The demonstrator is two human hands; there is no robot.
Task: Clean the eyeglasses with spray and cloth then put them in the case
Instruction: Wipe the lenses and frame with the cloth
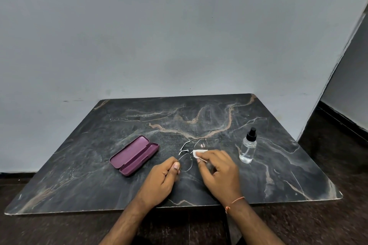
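Observation:
Thin-rimmed eyeglasses [186, 162] with clear lenses are held just above the dark marble table [99, 185]. My left hand [162, 177] pinches the frame at the near lens edge. My right hand [219, 171] presses a small white cloth [198, 153] against the far lens, its fingers folded over the cloth. A purple glasses case [134, 155] lies open to the left of my hands, empty inside. A clear spray bottle [248, 146] with a black nozzle stands upright to the right of my right hand.
The table's far edge meets a grey wall [179, 36]. Its front edge runs just under my wrists. Dark floor shows on the right, beside a wall corner [328, 77]. An orange thread is tied on my right wrist.

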